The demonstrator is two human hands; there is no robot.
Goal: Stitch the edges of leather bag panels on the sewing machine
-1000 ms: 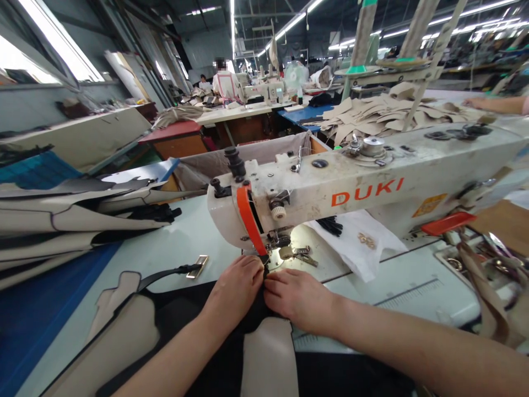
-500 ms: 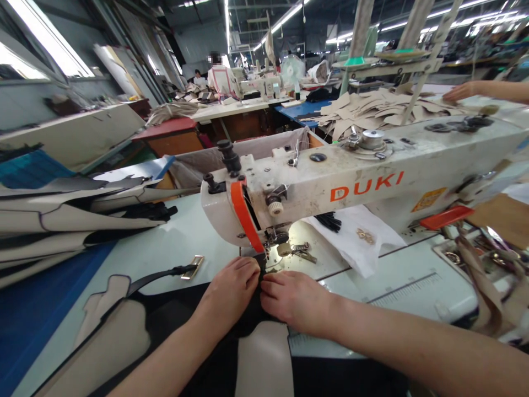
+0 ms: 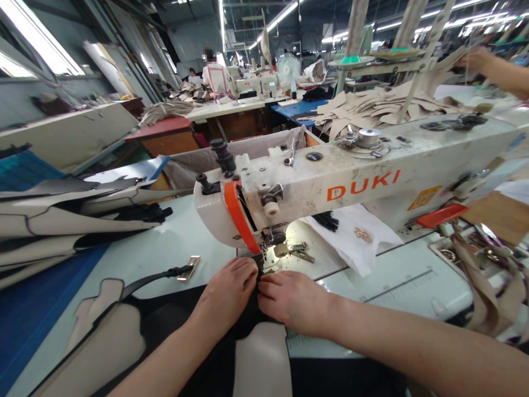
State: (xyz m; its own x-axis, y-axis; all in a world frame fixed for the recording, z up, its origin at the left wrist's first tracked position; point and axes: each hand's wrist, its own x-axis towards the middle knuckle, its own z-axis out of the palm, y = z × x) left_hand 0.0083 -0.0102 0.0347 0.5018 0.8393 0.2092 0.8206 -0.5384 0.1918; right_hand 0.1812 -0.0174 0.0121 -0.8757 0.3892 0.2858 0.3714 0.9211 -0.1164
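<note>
A white sewing machine with an orange guard stands across the bench. Just below its needle, my left hand is closed on the edge of a black and beige fabric piece. Close beside it, my right hand pinches the same piece from the right. The cloth's edge at the needle is mostly hidden by my fingers. A black strap with a gold buckle extends from the piece to the left of my hands.
Stacked beige and black panels lie at the left. Behind the needle, a white sheet holds gold pieces and black strips. Beige straps hang at the right. Beyond the machine is a heap of cut pieces, near a co-worker's hand.
The view has shifted slightly, moving the scene a little left. My hands keep their grip by the needle. The co-worker's hand at the upper right has risen with a beige piece.
</note>
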